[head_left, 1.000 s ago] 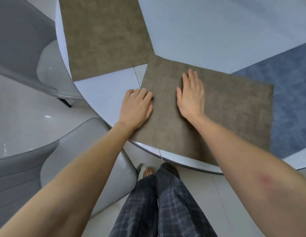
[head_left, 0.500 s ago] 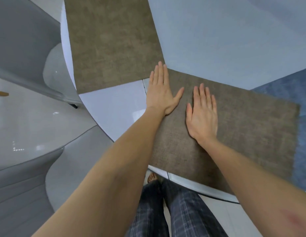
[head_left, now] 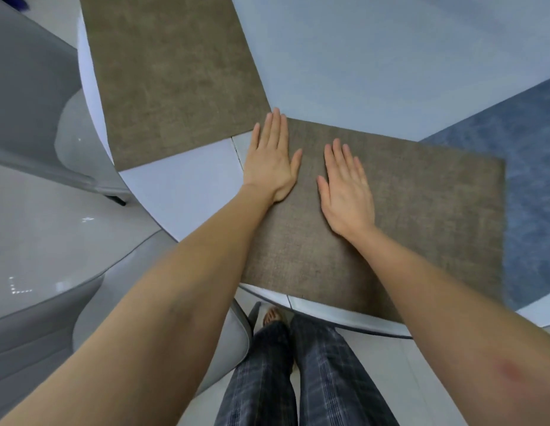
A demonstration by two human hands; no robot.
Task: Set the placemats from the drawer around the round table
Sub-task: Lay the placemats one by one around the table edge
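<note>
Left hand flat, fingers straight and together, on near placemat corner | right hand flat, fingers slightly apart, mid-mat | far placemat beyond left fingertips, top cut off | mat's near edge overhangs round table, partly hidden by forearms

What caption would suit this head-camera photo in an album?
Both hands, left and right, lie flat on a brown placemat at the round table's edge.

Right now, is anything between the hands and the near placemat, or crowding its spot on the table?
Nothing visible. The left hand and right hand lie flat on the near placemat, which rests on the round table. The far placemat lies beside it, corners nearly meeting.
</note>
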